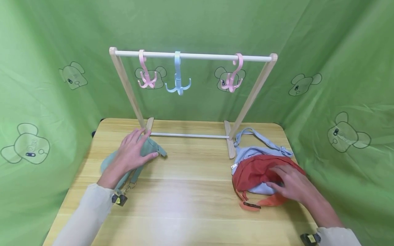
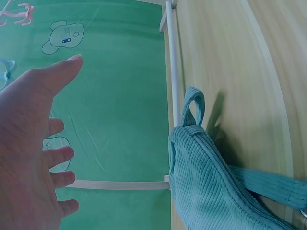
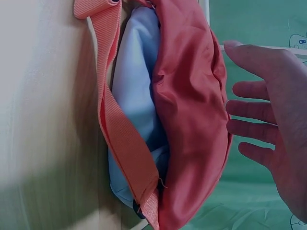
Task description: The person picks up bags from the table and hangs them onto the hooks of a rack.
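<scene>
You are holding your left hand (image 1: 130, 155) over a green bag (image 1: 149, 147) and your right hand (image 1: 290, 182) over a red bag (image 1: 252, 171).
In the head view, your left hand is hanging with fingers and thumb spread above the green bag, whose long axis is slanting from near left to far right; your right hand is curving loosely over the red bag, which is lying mostly to its left, stretching roughly sideways across a light-blue bag (image 1: 246, 153). Each hand is sitting nearest its own bag. In the left wrist view, your fingers are gripping nothing, the green bag lying apart to their right. In the right wrist view, your parted fingers are pointing at the red bag's edge, gripping nothing; whether they are touching it is impossible to tell.
</scene>
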`<state>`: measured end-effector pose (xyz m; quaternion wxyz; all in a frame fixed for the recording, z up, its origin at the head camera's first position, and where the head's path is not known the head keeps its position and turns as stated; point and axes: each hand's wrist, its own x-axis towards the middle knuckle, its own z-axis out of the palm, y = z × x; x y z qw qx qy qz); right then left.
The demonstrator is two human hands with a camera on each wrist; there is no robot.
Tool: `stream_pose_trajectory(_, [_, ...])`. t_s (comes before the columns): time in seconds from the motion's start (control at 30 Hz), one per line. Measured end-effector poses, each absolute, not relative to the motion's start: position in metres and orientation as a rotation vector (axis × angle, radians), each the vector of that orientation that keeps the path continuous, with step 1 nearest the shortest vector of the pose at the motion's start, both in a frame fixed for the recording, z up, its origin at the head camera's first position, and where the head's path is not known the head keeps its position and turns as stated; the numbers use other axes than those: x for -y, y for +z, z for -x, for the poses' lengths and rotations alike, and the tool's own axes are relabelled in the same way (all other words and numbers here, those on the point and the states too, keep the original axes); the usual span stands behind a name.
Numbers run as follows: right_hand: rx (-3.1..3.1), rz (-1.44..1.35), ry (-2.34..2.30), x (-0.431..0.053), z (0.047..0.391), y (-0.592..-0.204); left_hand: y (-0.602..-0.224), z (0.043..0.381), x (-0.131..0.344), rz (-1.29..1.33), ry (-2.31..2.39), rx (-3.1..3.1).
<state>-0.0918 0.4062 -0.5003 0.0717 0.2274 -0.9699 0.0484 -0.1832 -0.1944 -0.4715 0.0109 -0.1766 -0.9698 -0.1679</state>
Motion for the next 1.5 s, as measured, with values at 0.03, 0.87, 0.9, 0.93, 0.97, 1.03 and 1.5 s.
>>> stream_pose_trajectory(0.03, [2.915, -0.687, 0.142, -0.407, 0.092, -0.501, -0.472, 0.183, 0.194, 0.553, -0.525, 3.025])
stream_pose_trajectory(0.87, [2.931, -0.762, 0.166, -0.415, 0.083, -0.521, -0.492, 0.18, 0.167, 0.631, -0.514, 2.999])
stream_pose_trajectory(0.9, [2.931, -0.765, 0.168, -0.415, 0.083, -0.522, -0.493, 0.18, 0.166, 0.636, -0.515, 2.997])
stream_pose_trajectory(0.93, [2.936, -0.766, 0.17, -0.415, 0.083, -0.524, -0.494, 0.18, 0.165, 0.641, -0.516, 2.997])
stream_pose_trajectory(0.97, [2.937, -0.766, 0.168, -0.415, 0.082, -0.525, -0.495, 0.179, 0.164, 0.642, -0.518, 3.002])
stream_pose_trajectory(1.03, [2.944, -0.771, 0.165, -0.415, 0.082, -0.526, -0.495, 0.179, 0.163, 0.647, -0.523, 3.006])
stream_pose_trajectory(1.5, [3.13, -0.638, 0.17, -0.414, 0.074, -0.529, -0.502, 0.175, 0.153, 0.662, -0.527, 3.026])
